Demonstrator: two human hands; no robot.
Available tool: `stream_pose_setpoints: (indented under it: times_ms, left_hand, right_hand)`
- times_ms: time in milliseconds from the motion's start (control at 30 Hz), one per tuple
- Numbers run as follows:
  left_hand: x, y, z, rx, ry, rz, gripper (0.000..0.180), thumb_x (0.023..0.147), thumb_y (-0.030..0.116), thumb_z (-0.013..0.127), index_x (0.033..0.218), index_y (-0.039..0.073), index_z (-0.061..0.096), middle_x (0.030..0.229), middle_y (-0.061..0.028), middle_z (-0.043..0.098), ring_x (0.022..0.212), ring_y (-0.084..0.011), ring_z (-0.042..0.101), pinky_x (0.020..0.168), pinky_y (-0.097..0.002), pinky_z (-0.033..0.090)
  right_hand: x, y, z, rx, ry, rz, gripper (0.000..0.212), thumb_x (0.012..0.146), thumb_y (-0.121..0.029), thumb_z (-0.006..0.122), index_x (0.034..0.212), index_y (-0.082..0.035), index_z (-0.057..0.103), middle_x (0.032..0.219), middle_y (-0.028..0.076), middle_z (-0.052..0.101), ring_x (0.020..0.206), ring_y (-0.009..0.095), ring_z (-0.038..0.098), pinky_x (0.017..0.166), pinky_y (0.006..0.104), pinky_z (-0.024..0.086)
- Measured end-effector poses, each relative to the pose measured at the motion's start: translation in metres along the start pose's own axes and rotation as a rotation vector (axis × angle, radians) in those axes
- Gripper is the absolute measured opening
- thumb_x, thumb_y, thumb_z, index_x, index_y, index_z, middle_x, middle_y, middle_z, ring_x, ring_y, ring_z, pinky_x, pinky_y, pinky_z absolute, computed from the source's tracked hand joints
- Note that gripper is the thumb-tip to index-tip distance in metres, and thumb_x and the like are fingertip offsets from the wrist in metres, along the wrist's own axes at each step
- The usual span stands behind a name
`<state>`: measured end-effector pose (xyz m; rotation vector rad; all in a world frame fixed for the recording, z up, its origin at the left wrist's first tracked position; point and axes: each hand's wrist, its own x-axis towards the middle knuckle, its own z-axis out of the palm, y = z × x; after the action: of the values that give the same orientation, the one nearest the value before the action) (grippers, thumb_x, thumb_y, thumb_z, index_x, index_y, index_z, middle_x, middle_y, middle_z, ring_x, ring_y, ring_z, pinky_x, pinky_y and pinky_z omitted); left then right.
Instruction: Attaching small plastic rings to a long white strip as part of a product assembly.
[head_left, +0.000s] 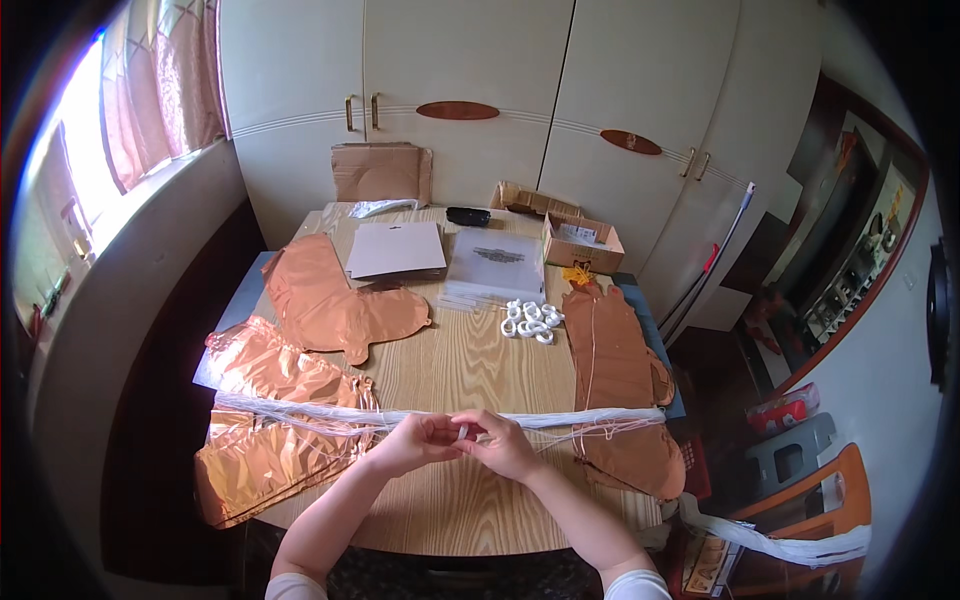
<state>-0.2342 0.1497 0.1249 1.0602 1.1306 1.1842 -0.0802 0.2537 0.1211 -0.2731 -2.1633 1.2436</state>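
Observation:
My left hand (420, 443) and my right hand (500, 449) meet over the near half of the table. Both are closed in a pinch, and a small white piece (463, 432) shows between their fingertips; its kind is too small to make out. Just beyond my hands, a long bundle of white strings (560, 417) stretches across the table from left to right, with thin pinkish strands beside it. Its left part lies over shiny copper foil balloons (275, 480). At the right, the bundle crosses flat copper foil balloons (625, 365).
A large copper foil balloon (320, 300) lies farther left. Beyond my hands are several white ribbon rolls (530, 321), clear plastic bags (493, 265), white cards (396, 250), a black tray (468, 216) and an open cardboard box (582, 243). An orange chair (825, 510) bearing white strings stands at right.

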Motion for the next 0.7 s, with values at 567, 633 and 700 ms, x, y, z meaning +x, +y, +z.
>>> stream_pose_setpoints:
  times_ms: [567, 633, 700]
  left_hand:
    - [-0.003, 0.002, -0.009, -0.164, -0.085, -0.009, 0.041, 0.076, -0.01, 0.062, 0.102, 0.005, 0.035, 0.097, -0.0115, 0.057, 0.092, -0.0192, 0.06, 0.077, -0.0283, 0.049]
    - [-0.004, 0.007, -0.005, -0.144, -0.01, 0.024, 0.04, 0.075, -0.008, 0.063, 0.101, 0.005, 0.036, 0.092, -0.0082, 0.057, 0.09, -0.0174, 0.06, 0.076, -0.0268, 0.049]
    - [-0.003, 0.009, -0.001, -0.065, 0.044, 0.063, 0.039, 0.075, -0.006, 0.065, 0.099, 0.005, 0.037, 0.088, -0.0062, 0.055, 0.089, -0.0154, 0.06, 0.074, -0.0253, 0.05]
  right_hand:
    - [-0.003, 0.015, -0.005, 0.349, -0.162, 0.222, 0.01, 0.081, -0.009, 0.065, 0.086, -0.003, 0.059, 0.081, 0.002, 0.058, 0.075, 0.011, 0.061, 0.065, 0.0243, 0.048]
    - [-0.001, 0.01, -0.009, 0.315, -0.155, 0.214, 0.01, 0.081, -0.009, 0.064, 0.085, -0.001, 0.059, 0.079, 0.003, 0.06, 0.076, 0.013, 0.063, 0.065, 0.0251, 0.049]
    - [-0.001, 0.008, -0.009, 0.249, -0.132, 0.197, 0.01, 0.082, -0.009, 0.064, 0.084, 0.0, 0.059, 0.077, 0.004, 0.062, 0.075, 0.013, 0.063, 0.065, 0.0254, 0.049]
